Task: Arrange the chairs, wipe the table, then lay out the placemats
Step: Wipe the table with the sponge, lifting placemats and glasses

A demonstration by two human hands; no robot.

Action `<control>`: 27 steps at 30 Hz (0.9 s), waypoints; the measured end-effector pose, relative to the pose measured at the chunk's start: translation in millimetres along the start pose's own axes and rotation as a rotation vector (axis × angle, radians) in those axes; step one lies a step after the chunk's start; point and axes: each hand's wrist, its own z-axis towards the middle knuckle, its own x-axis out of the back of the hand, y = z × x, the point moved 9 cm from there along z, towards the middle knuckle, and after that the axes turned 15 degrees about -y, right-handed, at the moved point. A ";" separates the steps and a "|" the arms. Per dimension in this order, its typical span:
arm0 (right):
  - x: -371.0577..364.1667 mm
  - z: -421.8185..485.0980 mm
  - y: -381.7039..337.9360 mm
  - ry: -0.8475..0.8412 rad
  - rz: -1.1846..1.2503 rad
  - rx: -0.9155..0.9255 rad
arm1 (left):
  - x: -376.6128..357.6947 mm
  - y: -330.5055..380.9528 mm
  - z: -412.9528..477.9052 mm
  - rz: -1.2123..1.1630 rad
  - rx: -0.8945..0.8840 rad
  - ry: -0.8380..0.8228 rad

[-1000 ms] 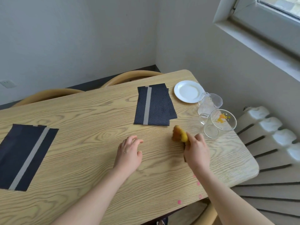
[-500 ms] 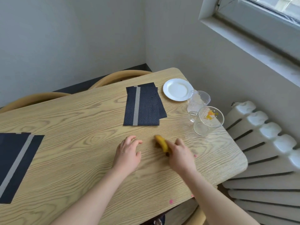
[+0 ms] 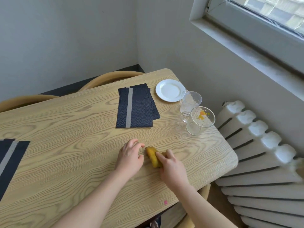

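My right hand (image 3: 172, 167) presses a yellow sponge (image 3: 153, 155) flat onto the light wooden table (image 3: 65, 145). Just left of the sponge, my left hand (image 3: 130, 157) rests palm down on the wood, fingers spread, holding nothing. A stack of dark placemats (image 3: 136, 106) with a grey stripe lies beyond the hands. Another dark placemat (image 3: 9, 160) lies at the left edge, cut off by the frame. Two curved wooden chair backs (image 3: 108, 78) (image 3: 24, 100) show behind the far table edge.
A white plate (image 3: 170, 90) sits at the far right corner. Beside it stand a glass jug (image 3: 190, 102) and a glass mug (image 3: 199, 120) with orange residue. A white radiator (image 3: 256, 145) runs along the right wall under a window.
My right hand has slid the sponge leftward across the table, from near the glass mug to right beside my left hand. The left hand has stayed in place.
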 end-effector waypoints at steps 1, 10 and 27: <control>0.6 -0.7 0.9 -0.001 -0.008 0.012 | -0.9 3.0 0.6 -0.002 -0.007 -0.007; 51.1 -61.9 149.6 0.224 0.119 -0.471 | -15.0 5.7 -6.0 0.013 -0.013 -0.075; -9.7 -113.2 72.1 0.280 0.214 -0.438 | -23.4 -15.0 -66.0 0.022 -0.128 -0.201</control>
